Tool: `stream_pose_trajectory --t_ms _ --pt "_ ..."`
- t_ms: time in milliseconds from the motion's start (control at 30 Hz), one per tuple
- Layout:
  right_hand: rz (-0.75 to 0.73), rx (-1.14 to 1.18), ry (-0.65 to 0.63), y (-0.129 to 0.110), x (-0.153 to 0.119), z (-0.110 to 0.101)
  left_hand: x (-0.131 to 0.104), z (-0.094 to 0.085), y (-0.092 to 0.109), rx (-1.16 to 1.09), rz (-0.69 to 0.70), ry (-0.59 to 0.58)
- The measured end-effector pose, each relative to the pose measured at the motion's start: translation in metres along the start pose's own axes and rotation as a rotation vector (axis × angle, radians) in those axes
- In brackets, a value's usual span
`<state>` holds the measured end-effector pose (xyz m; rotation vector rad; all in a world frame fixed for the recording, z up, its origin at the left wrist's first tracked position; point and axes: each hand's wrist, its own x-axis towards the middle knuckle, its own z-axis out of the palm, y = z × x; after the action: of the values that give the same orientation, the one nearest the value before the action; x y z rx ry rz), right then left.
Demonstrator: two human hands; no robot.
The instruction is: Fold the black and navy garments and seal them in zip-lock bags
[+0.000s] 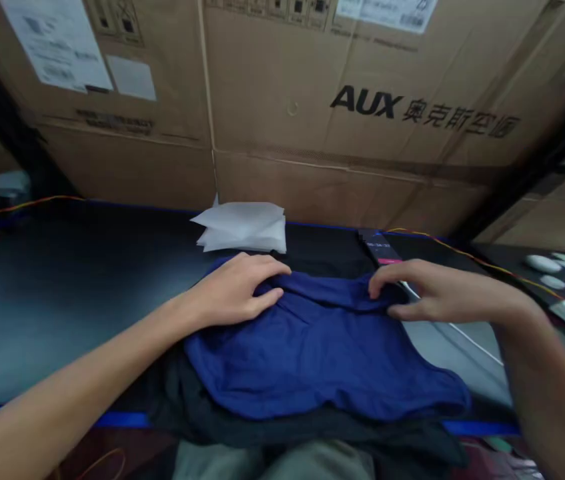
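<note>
A blue garment (312, 353) lies spread out near the table's front edge, on top of a black cloth (242, 427) that hangs over that edge. My left hand (242, 290) rests on the garment's upper left part, thumb and fingers apart. At the upper right corner of the garment, my right hand (412, 290) touches the fabric with its fingertips, thumb and index finger spread apart. Neither hand has cloth visibly pinched in it.
A stack of white sheets (247, 227) sits behind the garment. A phone (379, 247) with a lit screen and a white cable (472, 340) are at the right. Large cardboard boxes (282, 107) stand along the back. White objects (542, 264) lie at the far right.
</note>
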<state>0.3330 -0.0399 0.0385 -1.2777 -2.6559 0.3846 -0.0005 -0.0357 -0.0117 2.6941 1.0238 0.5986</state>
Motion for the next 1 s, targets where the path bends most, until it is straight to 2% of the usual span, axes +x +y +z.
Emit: stream_pose_trajectory --t_ms 100,133,267,333,433,500,600,667,767,833,867,1000 --pt "0.041 0.0 -0.022 0.009 -0.001 -0.005 0.004 0.003 -0.001 -0.055 -0.071 0.036" --pt "0.063 0.016 0.03 0.01 0.0 -0.005 0.005 0.001 0.001 -0.079 -0.09 0.067" --pt "0.146 0.133 0.361 0.014 0.015 0.005 0.009 -0.01 0.005 -0.228 -0.211 0.21" --pt "0.174 0.127 0.548 0.02 0.026 0.017 0.01 -0.011 0.003 -0.258 -0.306 0.222" --pt "0.142 -0.06 0.506 0.032 0.038 0.035 0.012 -0.005 -0.007 -0.166 -0.377 0.156" --pt "0.115 -0.151 0.496 0.036 0.04 0.043 0.013 0.0 -0.012 -0.082 -0.348 0.145" --pt "0.036 -0.172 0.555 0.024 0.039 0.047 0.011 0.003 -0.011 -0.004 -0.167 0.15" --pt "-0.036 -0.125 0.544 0.01 0.036 0.048 0.008 0.001 -0.007 0.032 -0.047 0.075" --pt "-0.119 -0.051 0.288 -0.004 0.034 0.054 0.002 -0.001 0.0 0.066 -0.012 -0.113" --pt "-0.118 -0.045 0.111 -0.003 0.032 0.059 -0.001 -0.002 0.002 0.082 -0.026 -0.171" --pt "-0.103 -0.051 0.062 -0.001 0.03 0.06 -0.003 -0.002 0.003 0.09 -0.038 -0.175" --pt "-0.02 -0.055 0.06 -0.003 0.021 0.054 -0.006 -0.009 0.006 0.131 -0.106 -0.142"
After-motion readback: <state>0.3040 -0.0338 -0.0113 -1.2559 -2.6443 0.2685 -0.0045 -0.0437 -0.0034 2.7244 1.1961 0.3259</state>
